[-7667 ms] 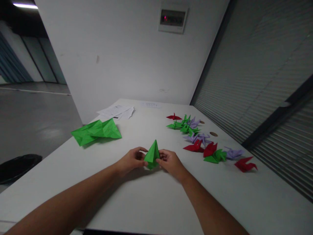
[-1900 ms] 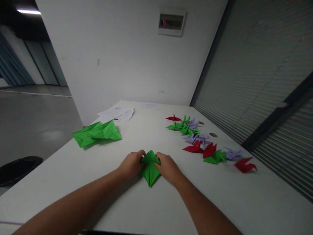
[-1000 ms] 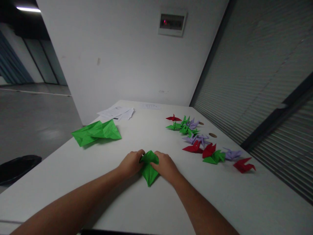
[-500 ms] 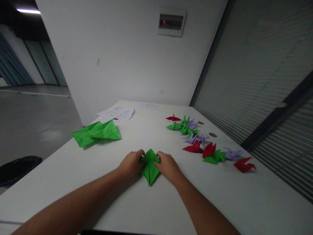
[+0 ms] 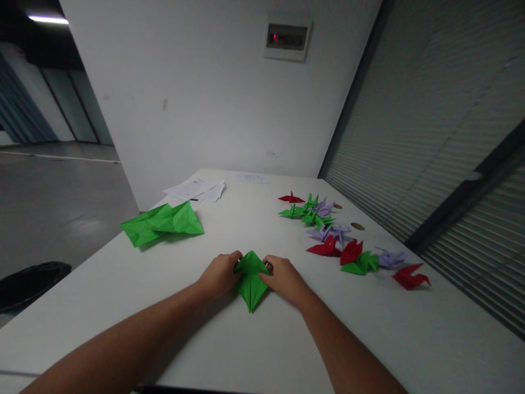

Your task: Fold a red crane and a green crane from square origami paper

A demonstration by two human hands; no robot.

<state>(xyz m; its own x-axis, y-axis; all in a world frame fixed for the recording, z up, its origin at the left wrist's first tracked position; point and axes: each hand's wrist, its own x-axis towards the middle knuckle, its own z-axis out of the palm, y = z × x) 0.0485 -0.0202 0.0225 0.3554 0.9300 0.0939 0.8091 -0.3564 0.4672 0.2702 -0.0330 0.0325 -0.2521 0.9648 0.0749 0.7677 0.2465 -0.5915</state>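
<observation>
A green sheet of origami paper [image 5: 251,282], folded into a diamond with creases running down to its near point, is between my hands at the middle of the white table [image 5: 229,350]. My left hand [image 5: 220,274] pinches its left corner, fingers curled. On the opposite side, my right hand [image 5: 284,278] grips the right edge, thumb on top of the paper and fingers bent behind it. Part of each hand's fingertips is hidden by the paper.
Creased green sheets [image 5: 164,223] lie at the left, with white printed papers [image 5: 194,190] behind. Several folded paper cranes, red [image 5: 410,277], green [image 5: 315,218] and purple [image 5: 391,258], line the right side near the blinds [image 5: 451,164]. A black-lined bin [image 5: 30,284] stands off the left edge.
Almost nothing differs. My right hand has shifted very slightly, its fingers still on the paper's right edge; the left hand keeps its place.
</observation>
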